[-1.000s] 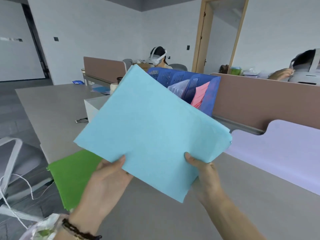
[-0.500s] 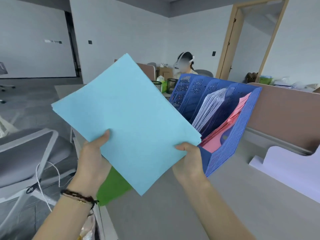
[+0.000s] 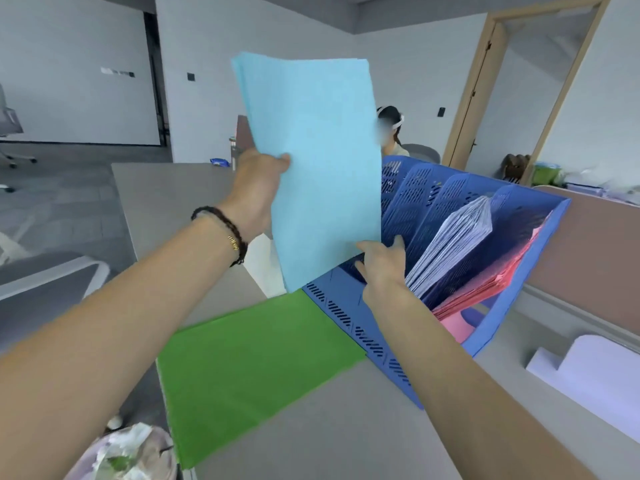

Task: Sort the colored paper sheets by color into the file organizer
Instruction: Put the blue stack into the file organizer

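Note:
A stack of light blue paper sheets [image 3: 315, 161] stands upright above the left end of the blue file organizer [image 3: 367, 323]. My left hand [image 3: 259, 188] grips its left edge. My right hand [image 3: 382, 265] holds its lower right corner, just over the organizer's left compartments. White sheets [image 3: 457, 244] fill one compartment and pink sheets [image 3: 491, 289] the rightmost one. Green paper sheets [image 3: 249, 368] lie flat on the desk in front of the organizer.
The grey desk [image 3: 346, 427] has a brown partition [image 3: 588, 258] along its right side. White paper [image 3: 588, 372] lies at the right. A bin with crumpled waste [image 3: 128, 452] sits below the desk's left edge. A person sits beyond the organizer, and an office chair stands at the left.
The blue stack has been turned from tilted flat to upright and carried up over the organizer's left end. Both arms have stretched forward, uncovering the green sheets on the desk.

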Available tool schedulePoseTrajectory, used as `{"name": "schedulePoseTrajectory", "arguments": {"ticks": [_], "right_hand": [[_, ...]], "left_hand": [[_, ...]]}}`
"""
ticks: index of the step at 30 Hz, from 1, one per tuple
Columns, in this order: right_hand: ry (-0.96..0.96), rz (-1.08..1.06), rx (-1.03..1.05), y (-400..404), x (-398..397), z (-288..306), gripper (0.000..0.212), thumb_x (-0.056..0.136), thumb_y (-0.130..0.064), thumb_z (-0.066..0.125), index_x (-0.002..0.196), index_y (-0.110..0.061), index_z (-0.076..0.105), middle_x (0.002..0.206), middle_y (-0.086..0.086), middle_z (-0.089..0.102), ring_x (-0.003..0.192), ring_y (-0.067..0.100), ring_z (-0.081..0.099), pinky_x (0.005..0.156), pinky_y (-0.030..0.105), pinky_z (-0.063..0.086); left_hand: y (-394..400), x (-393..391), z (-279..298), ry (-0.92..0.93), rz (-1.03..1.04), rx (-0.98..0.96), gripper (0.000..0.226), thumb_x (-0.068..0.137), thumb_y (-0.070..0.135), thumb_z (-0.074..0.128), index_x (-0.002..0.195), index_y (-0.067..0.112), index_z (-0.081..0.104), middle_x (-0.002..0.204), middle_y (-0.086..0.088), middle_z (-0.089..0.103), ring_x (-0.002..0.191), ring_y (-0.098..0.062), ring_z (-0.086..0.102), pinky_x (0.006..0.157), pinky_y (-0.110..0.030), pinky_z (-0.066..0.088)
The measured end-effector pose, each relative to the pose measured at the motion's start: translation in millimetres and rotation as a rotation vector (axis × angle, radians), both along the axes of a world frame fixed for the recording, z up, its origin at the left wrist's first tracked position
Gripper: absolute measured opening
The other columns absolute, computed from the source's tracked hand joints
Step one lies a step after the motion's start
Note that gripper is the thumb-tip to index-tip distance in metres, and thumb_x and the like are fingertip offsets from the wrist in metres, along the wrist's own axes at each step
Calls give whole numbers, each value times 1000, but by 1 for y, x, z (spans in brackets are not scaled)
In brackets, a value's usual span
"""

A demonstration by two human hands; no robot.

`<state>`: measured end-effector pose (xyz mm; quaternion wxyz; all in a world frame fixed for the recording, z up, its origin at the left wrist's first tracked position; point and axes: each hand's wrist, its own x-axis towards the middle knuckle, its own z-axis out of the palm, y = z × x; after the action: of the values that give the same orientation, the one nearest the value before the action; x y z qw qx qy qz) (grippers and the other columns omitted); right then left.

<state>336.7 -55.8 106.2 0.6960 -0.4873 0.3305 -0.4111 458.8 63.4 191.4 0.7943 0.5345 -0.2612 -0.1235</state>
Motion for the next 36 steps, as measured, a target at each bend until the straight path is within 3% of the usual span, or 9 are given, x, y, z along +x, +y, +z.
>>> {"name": "schedulePoseTrajectory", "arguments": {"ticks": [4, 9, 13, 19, 21, 24, 28, 30, 36], "right_hand": [[99, -41, -219, -15, 0, -1, 78, 92, 1, 56, 159, -22, 23, 151, -9, 41, 130, 14, 48, 99, 25, 37], [163, -73, -380, -27, 6, 0, 82, 80, -15, 52, 157, -29, 26, 160, -8, 32, 146, 16, 35, 117, 40, 37], [208, -39, -438, -30, 2, 0, 84, 82, -10, 58, 157, -29, 24, 152, -9, 40, 136, 14, 45, 111, 34, 42], [225, 74, -306, -45, -5, -8, 85, 91, -2, 55, 161, -28, 14, 158, -12, 28, 121, 7, 40, 90, 16, 36], [227, 80, -266, -48, -5, -9, 84, 92, -2, 55, 161, -28, 14, 162, -10, 25, 130, 11, 38, 99, 23, 34], [207, 98, -202, -50, -7, -10, 83, 91, -2, 55, 161, -27, 16, 156, -8, 31, 124, 11, 37, 115, 38, 36], [162, 107, -103, -53, -7, -9, 76, 95, -9, 53, 160, -25, 18, 155, -9, 33, 127, 13, 39, 116, 45, 38], [140, 109, -22, -54, -4, -10, 68, 96, -17, 51, 159, -26, 25, 160, -6, 33, 139, 19, 40, 113, 47, 41], [-126, 104, 306, -58, -6, -13, 32, 100, -33, 47, 125, -18, 60, 132, 7, 64, 123, 26, 60, 107, 44, 46]], "left_hand": [[-43, 1, 5, -29, -26, 59, 33, 99, 4, 59, 130, -1, 55, 115, -16, 70, 80, -23, 69, 65, -33, 60], [-86, -14, 9, -64, -45, 127, 8, 102, 10, 57, 106, 12, 51, 89, 1, 60, 78, -18, 62, 63, -24, 53], [-114, -23, 3, -72, -81, 169, 30, 104, 8, 51, 80, 24, 42, 83, 6, 52, 72, -10, 52, 74, -30, 49], [-145, -34, -11, -148, -78, 207, 17, 102, 5, 50, 89, 17, 52, 83, 2, 52, 70, -14, 47, 60, -26, 39], [-155, -35, -17, -179, -71, 212, 12, 99, 5, 52, 110, 10, 57, 95, -6, 56, 78, -19, 50, 59, -25, 40], [-167, -38, -29, -218, -53, 204, 11, 93, 5, 53, 93, 14, 59, 97, -10, 60, 83, -20, 53, 69, -28, 42], [-171, -44, -45, -248, -74, 210, 22, 90, 8, 51, 106, 8, 66, 92, -2, 69, 75, -17, 60, 65, -21, 49], [-173, -46, -57, -262, -97, 224, 23, 94, -2, 49, 100, 14, 65, 91, -3, 67, 76, -18, 59, 70, -24, 49], [-176, -50, -90, -225, -170, 292, 26, 97, -2, 50, 109, 14, 67, 101, -6, 71, 90, -21, 67, 81, -30, 54]]}}
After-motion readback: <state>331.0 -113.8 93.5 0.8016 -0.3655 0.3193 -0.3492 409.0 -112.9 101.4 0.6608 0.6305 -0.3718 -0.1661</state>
